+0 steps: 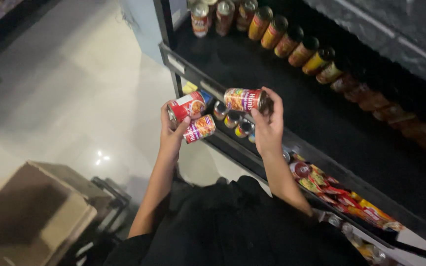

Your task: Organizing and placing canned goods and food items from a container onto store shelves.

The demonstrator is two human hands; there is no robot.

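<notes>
My left hand (172,132) grips two small tins at once: a red and white labelled tin (187,105) on top and a red and orange one (199,128) below it. My right hand (268,123) holds a third tin (244,99) lying sideways, with a colourful label. Both hands hover in front of the edge of a black shelf (282,93). Just under the hands, a few more tins (232,119) stand on a lower shelf level.
A row of tins and jars (277,34) lines the back of the black shelf. Flat colourful packets (341,197) lie on the lower shelf at right. An open cardboard box (30,212) sits at lower left on a dark cart. Pale glossy floor (75,88) spreads left.
</notes>
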